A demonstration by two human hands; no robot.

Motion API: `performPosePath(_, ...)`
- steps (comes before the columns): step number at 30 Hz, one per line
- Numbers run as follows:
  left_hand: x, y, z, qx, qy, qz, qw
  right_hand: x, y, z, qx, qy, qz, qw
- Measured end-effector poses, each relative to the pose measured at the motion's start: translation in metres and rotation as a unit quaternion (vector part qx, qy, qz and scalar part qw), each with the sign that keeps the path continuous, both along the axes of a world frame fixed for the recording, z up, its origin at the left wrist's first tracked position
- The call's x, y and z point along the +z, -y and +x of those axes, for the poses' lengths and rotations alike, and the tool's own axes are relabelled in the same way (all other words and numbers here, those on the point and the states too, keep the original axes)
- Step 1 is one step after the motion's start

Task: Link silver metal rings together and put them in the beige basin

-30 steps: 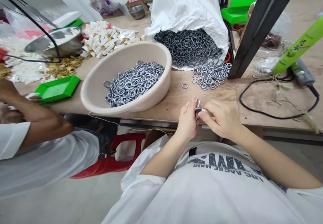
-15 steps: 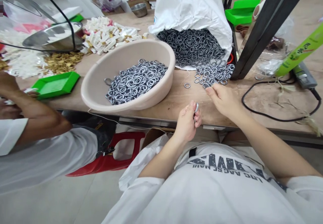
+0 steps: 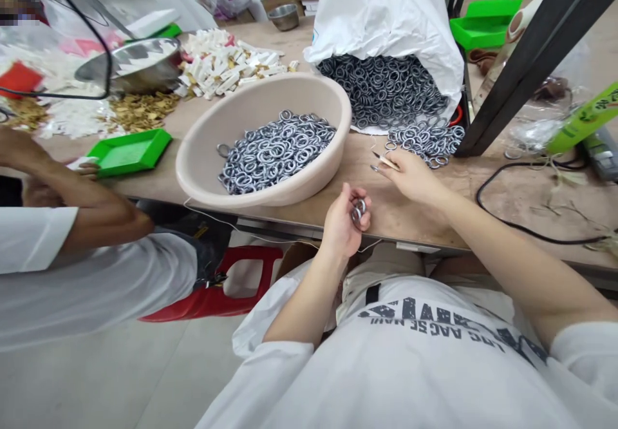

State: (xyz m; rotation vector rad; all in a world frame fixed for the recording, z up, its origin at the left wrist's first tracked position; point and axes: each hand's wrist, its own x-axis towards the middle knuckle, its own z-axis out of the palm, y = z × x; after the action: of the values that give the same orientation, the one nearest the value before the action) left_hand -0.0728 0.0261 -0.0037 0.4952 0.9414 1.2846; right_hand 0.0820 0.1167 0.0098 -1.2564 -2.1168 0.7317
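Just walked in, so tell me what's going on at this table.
A person's left grip holds some grey rings by the front edge of the table. The right grip holds a slim pale item with a dark tip. Many more rings lie in a beige basin and in the mouth of a white sack, with a loose pile in front of the sack. To the left, a co-worker's arm is beside a green tray.

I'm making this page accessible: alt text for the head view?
A person's left hand holds grey rings and the right hand a dark-tipped pale item at a workbench. Beyond, a pale basin and white sack hold more rings.
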Motion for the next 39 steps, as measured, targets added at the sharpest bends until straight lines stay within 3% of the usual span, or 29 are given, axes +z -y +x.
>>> performPosePath(2,0.0,0.001,0.015,-0.019,-0.013,0.012,1.0,0.001,0.031,0.009,0.02,-0.168,-0.072,0.983)
performPosePath(4,-0.001,0.003,0.034,-0.019,-0.024,0.032,0.999,-0.004,0.062,0.013,0.013,-0.269,-0.108,0.957)
performPosePath(9,-0.001,0.012,0.059,0.001,-0.036,0.069,0.997,-0.021,0.101,0.017,-0.089,-0.29,-0.043,0.952)
performPosePath(15,0.0,0.017,0.054,-0.046,-0.054,0.107,0.992,-0.016,0.095,0.028,-0.031,-0.288,-0.036,0.956)
performPosePath(21,0.001,0.018,0.053,-0.051,-0.049,0.118,0.99,0.0,0.087,0.03,-0.001,-0.312,-0.087,0.946)
performPosePath(26,0.009,0.018,0.051,-0.045,-0.038,0.114,0.992,0.014,0.1,0.041,0.035,-0.131,0.036,0.99)
performPosePath(32,0.011,0.019,0.051,-0.05,-0.019,0.099,0.994,0.013,0.114,0.041,0.048,-0.045,0.111,0.992)
performPosePath(34,0.012,0.023,0.051,-0.077,-0.017,0.096,0.992,0.007,0.106,0.045,0.026,-0.05,0.096,0.994)
performPosePath(37,0.015,0.03,0.05,-0.148,-0.005,0.1,0.984,-0.003,0.08,0.057,-0.082,-0.071,0.054,0.993)
performPosePath(39,0.018,0.032,0.048,-0.154,0.008,0.103,0.983,-0.009,0.055,0.064,-0.146,-0.04,0.046,0.987)
